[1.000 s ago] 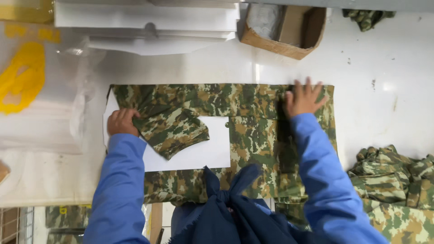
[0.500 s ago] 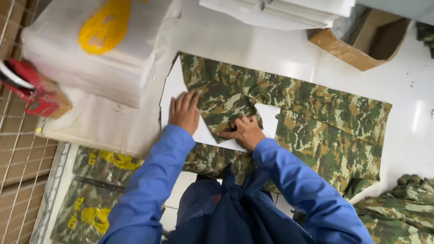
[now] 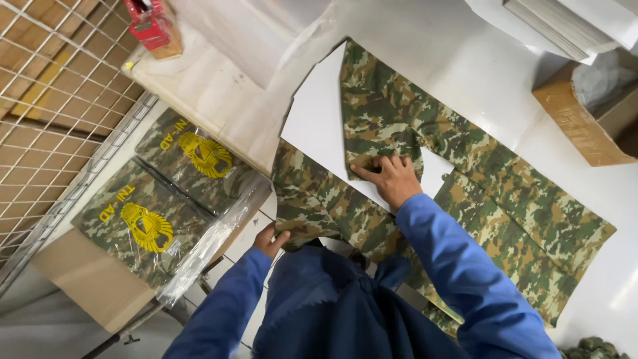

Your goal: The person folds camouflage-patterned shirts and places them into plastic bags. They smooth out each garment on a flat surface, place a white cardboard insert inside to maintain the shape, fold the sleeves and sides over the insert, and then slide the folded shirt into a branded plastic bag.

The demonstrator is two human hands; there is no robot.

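Item: camouflage garment (image 3: 465, 179), spread flat on our white table (image 3: 478, 60) over a white folding board (image 3: 316, 116), long axis running from upper left to lower right in our view. Since half a second ago our left hand (image 3: 271, 240) has left the folded sleeve and now pinches the hem hanging off the table's near edge. Our right hand (image 3: 392, 178) lies flat, fingers spread, pinning the sleeve fold; packaged garments (image 3: 159, 193) lie below left.

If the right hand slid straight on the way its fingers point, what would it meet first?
The right hand lies flat on the camouflage garment, fingers pointing toward the folded sleeve. Going on, it would likely meet more of that sleeve first, then the white folding board past its edge.
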